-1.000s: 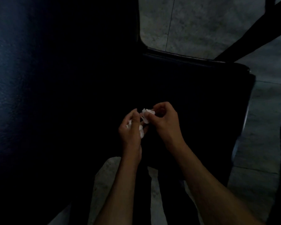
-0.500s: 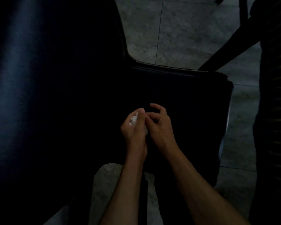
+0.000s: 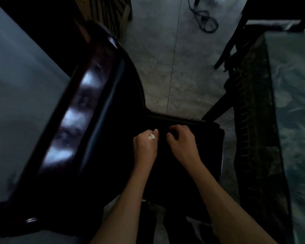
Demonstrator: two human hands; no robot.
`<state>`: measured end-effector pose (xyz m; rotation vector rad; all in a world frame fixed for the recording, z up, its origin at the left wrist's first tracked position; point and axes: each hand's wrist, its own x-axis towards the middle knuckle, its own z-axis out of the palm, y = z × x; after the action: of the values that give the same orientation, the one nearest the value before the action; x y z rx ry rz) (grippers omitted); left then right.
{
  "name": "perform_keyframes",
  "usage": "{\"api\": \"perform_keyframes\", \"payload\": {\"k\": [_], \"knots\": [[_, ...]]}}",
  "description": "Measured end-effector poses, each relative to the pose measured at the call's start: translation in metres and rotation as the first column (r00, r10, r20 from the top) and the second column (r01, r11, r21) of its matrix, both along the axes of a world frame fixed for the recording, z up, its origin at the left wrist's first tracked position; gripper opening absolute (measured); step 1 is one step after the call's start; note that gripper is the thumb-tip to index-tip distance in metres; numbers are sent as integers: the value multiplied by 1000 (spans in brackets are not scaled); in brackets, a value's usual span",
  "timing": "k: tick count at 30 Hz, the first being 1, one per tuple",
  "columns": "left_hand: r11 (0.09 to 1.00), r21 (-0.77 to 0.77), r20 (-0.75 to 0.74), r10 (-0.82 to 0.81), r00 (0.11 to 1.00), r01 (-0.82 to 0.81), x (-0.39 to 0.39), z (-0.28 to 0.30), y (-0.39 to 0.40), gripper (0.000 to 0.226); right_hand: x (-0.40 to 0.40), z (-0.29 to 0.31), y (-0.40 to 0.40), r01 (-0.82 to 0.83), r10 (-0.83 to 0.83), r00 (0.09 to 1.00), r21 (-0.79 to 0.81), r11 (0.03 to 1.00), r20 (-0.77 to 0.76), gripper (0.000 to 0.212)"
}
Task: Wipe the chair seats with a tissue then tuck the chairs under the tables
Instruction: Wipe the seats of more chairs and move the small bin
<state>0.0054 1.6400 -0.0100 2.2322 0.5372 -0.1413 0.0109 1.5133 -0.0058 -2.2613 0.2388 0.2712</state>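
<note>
a small crumpled white tissue [image 3: 151,137] sits pinched in the closed left hand [image 3: 145,147], only a corner showing by the thumb. just beside it, not touching, the right hand [image 3: 182,142] is loosely curled and holds nothing. both hover over the dark, flat chair seat [image 3: 208,155]. the glossy dark wooden chair back [image 3: 81,110] curves away left of the left hand; grey tiled floor [image 3: 165,59] lies beyond.

head view | from above, facing forward and down | close over chair seat [image 3: 192,155] | single view
</note>
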Motion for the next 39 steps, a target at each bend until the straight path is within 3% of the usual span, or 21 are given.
{"api": "perform_keyframes", "payload": {"k": [4, 7, 12, 16, 28, 39], "knots": [[988, 97, 93, -131, 987, 122, 9, 71, 12, 34, 7, 63, 2, -85, 107, 987, -181, 980, 116, 31], [948, 261, 207, -238, 949, 181, 11, 119, 21, 32, 10, 107, 4, -132, 181, 971, -282, 950, 156, 35], [898, 398, 259, -305, 916, 186, 13, 194, 45, 30, 15, 183, 18, -143, 235, 942, -347, 927, 240, 43], [893, 413, 314, -323, 893, 177, 26, 234, 69, 33, 26, 223, 42, -104, 226, 929, -379, 919, 293, 45], [799, 480, 354, -553, 754, 361, 68, 291, 172, 30, 39, 278, 142, 88, 100, 928, -472, 877, 359, 49], [779, 487, 388, -598, 702, 394, 70, 310, 211, 30, 27, 295, 167, 166, 64, 913, -510, 844, 403, 56]]}}
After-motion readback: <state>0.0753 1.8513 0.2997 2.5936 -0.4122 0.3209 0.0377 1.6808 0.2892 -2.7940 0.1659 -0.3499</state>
